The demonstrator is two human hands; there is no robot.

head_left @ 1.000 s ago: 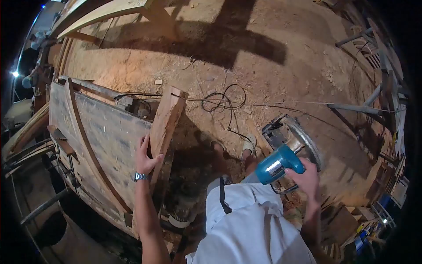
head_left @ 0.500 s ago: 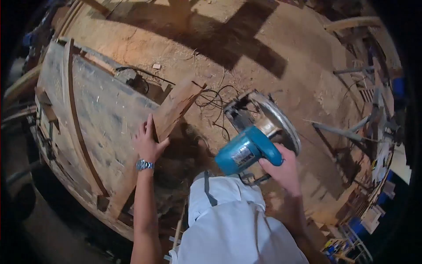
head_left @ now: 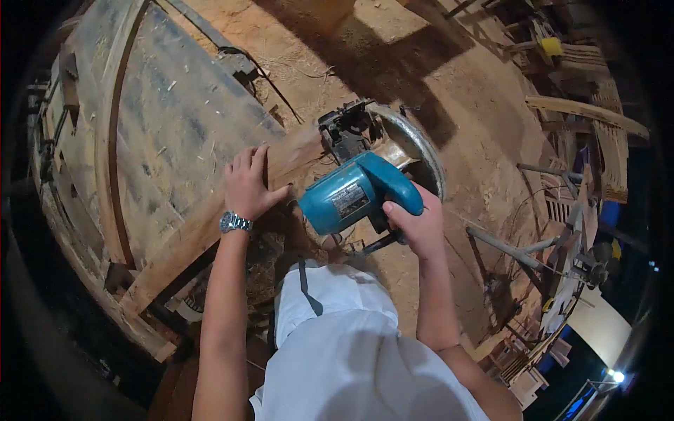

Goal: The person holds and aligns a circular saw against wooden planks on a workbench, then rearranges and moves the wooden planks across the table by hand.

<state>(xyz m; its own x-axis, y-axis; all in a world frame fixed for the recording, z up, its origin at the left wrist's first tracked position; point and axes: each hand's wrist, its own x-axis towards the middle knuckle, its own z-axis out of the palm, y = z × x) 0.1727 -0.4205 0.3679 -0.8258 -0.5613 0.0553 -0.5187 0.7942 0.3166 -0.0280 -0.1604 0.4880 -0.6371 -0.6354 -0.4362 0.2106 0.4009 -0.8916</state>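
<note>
A long wooden plank lies along the near edge of the workbench, its far end sticking out past the corner. My left hand, with a metal watch on the wrist, rests on the plank with its fingers and thumb spread. My right hand is wrapped round the rear handle of a teal circular saw. The saw's dark front part overlaps the plank's far end in view; whether they touch I cannot tell. Its round metal guard faces right, and the blade's edge is hidden.
A curved wooden strip lies across the bench. Sawdust and shavings cover the dirt floor. At the right stand metal legs and stacks of cut wood. A dark cable runs beside the bench.
The circular saw has moved left and up, from beside the plank to its far end. My left hand stays on the plank, its fingers slightly shifted. The view has turned a little.
</note>
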